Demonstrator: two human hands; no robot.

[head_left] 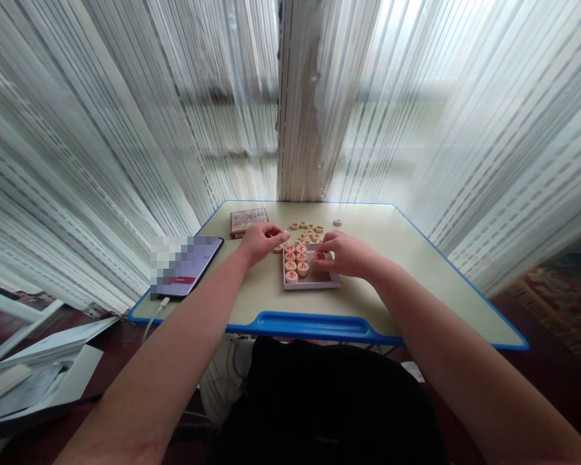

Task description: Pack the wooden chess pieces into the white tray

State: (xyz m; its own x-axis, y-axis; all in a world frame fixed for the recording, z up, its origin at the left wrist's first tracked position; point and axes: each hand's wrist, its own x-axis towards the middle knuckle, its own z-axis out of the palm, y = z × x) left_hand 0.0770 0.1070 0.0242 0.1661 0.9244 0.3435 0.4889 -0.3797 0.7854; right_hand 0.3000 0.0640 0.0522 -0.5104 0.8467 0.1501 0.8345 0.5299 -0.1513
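Observation:
A shallow open box [314, 284] sits on the table, with Chinese chess pieces [290, 266] bearing red characters in two columns along its left side. Over the right part of the box, my right hand [336, 252] has its fingers closed around a red-marked Chinese chess piece [319, 256]. My left hand [266, 237] is just beyond the box's upper left corner, thumb and fingertips drawn together; what they hold, if anything, is too small to tell. Loose Chinese chess pieces [310, 232] lie behind the box, between my hands.
A printed box lid [248, 219] lies at the back left. On the left edge rests a tablet [193, 265] with a white charging cable [155, 316]. One piece [337, 222] lies apart at the back. The table [416, 284] has a blue rim, with curtains [242, 116] close behind.

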